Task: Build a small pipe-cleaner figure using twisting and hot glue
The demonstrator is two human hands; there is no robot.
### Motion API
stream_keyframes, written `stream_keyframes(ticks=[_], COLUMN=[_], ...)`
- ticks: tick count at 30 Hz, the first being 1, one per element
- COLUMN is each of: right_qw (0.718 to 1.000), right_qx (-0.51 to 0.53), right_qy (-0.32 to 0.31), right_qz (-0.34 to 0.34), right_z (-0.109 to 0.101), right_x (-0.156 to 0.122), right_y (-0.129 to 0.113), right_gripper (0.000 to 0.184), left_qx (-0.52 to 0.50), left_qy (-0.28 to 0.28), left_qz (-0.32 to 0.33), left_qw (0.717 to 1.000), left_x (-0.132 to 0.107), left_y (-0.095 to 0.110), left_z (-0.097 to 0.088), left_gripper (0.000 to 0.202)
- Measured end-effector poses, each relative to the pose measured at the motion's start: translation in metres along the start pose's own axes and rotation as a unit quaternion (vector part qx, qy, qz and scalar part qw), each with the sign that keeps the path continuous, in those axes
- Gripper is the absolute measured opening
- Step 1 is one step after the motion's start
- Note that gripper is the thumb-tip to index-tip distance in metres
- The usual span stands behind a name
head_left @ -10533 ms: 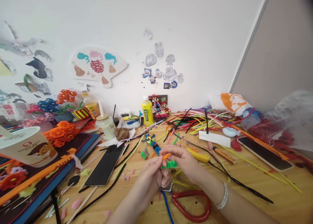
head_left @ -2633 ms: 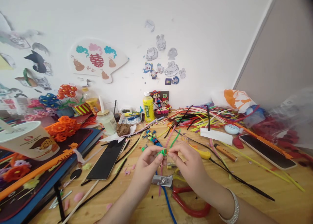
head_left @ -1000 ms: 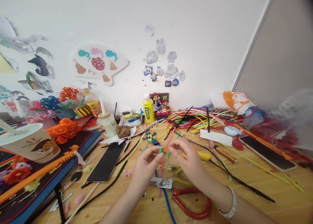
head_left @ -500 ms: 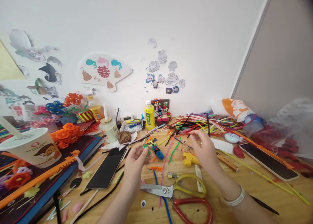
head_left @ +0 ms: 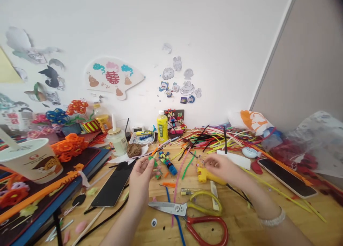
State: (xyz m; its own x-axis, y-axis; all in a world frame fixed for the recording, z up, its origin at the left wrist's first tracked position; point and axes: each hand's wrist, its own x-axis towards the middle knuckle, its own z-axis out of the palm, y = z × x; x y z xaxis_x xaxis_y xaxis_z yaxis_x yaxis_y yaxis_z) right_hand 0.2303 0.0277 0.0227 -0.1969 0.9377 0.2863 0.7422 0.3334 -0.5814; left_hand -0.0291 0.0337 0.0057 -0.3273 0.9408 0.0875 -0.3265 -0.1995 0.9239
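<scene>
My left hand [head_left: 143, 176] is raised over the wooden table [head_left: 268, 217], fingers pinched on a small green pipe-cleaner piece [head_left: 153, 162]. My right hand [head_left: 221, 167] has reached right and rests on the yellow glue gun [head_left: 205, 174], fingers curled over its top. Between the hands lie a small blue and yellow pipe-cleaner figure [head_left: 166, 161] and a short orange piece [head_left: 169, 185]. Yellow-handled scissors [head_left: 187, 206] and red-handled pliers [head_left: 209, 230] lie in front of me.
A heap of coloured pipe cleaners [head_left: 214, 135] covers the back of the table. A phone [head_left: 286, 172] lies right, a black card [head_left: 114, 185] left, a paper cup [head_left: 28, 160] far left. A yellow bottle [head_left: 162, 121] and a jar [head_left: 117, 141] stand near the wall.
The hands held the green and orange piece together, then parted. My right hand moved right and down onto the glue gun. The orange piece now lies on the table.
</scene>
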Motion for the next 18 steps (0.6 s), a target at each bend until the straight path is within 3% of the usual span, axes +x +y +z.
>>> stream_keyframes(ticks=[2, 4, 6, 8, 13, 18], right_qw=[0.988, 0.974, 0.965, 0.968, 0.994, 0.996], right_qx=[-0.042, -0.127, -0.192, -0.195, -0.066, 0.054], right_qy=[-0.13, -0.174, -0.172, -0.157, -0.083, -0.041], right_qz=[-0.065, -0.072, -0.044, -0.009, 0.04, 0.059], right_z=[0.021, 0.042, 0.06, 0.073, 0.083, 0.077], right_x=[-0.023, -0.043, -0.055, -0.059, -0.056, -0.05], right_y=[-0.021, -0.037, -0.046, -0.046, -0.033, -0.022], right_gripper=[0.017, 0.026, 0.033, 0.037, 0.057, 0.055], left_qx=[0.007, 0.02, 0.034, 0.042, 0.09, 0.151], left_qy=[0.0, 0.002, -0.003, -0.015, -0.047, -0.036], left_qz=[0.009, 0.02, 0.034, 0.05, 0.107, 0.176], left_qw=[1.0, 1.0, 0.999, 0.998, 0.989, 0.972], left_x=[0.001, 0.002, 0.001, 0.0, -0.006, -0.011], left_y=[-0.001, -0.001, -0.001, 0.0, 0.002, 0.001], left_z=[-0.001, -0.001, 0.0, 0.001, 0.002, -0.002], left_gripper=[0.038, 0.038, 0.036, 0.034, 0.023, 0.019])
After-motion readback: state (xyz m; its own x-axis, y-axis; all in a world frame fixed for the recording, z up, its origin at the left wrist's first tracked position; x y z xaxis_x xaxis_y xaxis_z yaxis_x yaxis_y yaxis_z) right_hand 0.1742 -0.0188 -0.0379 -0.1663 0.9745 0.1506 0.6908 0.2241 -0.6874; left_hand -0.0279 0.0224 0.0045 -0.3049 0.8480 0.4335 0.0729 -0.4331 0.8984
